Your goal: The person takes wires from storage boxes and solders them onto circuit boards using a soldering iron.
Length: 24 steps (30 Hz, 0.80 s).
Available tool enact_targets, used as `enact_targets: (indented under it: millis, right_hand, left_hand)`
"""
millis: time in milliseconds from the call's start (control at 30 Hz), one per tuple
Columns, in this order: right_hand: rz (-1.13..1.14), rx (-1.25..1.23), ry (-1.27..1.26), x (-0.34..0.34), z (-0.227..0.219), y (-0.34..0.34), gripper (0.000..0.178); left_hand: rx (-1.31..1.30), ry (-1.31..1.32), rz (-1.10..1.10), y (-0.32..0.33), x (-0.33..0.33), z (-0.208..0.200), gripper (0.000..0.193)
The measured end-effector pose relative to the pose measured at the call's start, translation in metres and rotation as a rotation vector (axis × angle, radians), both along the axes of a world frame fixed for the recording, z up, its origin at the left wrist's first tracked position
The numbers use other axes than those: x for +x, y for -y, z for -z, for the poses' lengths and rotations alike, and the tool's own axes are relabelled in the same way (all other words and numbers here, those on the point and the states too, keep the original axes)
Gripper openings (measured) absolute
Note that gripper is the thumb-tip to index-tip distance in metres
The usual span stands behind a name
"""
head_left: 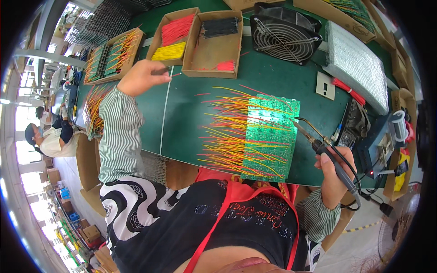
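My right hand (pixel 331 189) grips a soldering iron (pixel 339 170) with a dark handle and a thin feed tube alongside. Its tip meets the upper right part of a green circuit board panel (pixel 266 157). Rows of red and yellow wires (pixel 223 143) lie across the panel and stick out to its left. Over the left part of the bench, my left hand (pixel 140 77) is closed around a slim dark tool (pixel 160 71), perhaps tweezers. A small red piece shows by the tool's tip; I cannot tell whether it is held.
Cardboard trays hold red and yellow wires (pixel 177 29) and black wires (pixel 220 27). Wired boards (pixel 114 57) fill another box. A black fan (pixel 287 38) and bubble-wrapped stack (pixel 357 63) stand at the back. The soldering station (pixel 375 145) is right; a co-worker (pixel 57 141) sits far left.
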State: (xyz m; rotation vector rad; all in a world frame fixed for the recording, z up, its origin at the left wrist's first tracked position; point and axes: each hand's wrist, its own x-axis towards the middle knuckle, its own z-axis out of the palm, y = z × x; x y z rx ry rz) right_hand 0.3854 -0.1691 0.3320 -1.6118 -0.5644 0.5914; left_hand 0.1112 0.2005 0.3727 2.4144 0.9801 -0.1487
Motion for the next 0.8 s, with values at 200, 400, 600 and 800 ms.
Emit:
enact_targets:
  millis: [200, 400, 600, 800]
  right_hand:
    - [0.008, -0.007, 0.002, -0.003, -0.002, -0.005, 0.015]
    - [0.022, -0.007, 0.0, -0.003, -0.003, -0.003, 0.016]
    - [0.033, -0.023, 0.002, -0.001, -0.001, -0.009, 0.016]
    - [-0.021, -0.021, 0.034, -0.003, -0.002, -0.019, 0.016]
  left_hand:
    - [0.435, 0.061, 0.084, -0.064, 0.022, 0.007, 0.022]
    - [0.747, 0.154, -0.075, -0.106, 0.038, 0.006, 0.029]
    - [0.141, 0.248, -0.166, -0.086, 0.047, 0.006, 0.031]
    - [0.198, 0.242, 0.068, -0.039, 0.047, 0.017, 0.028]
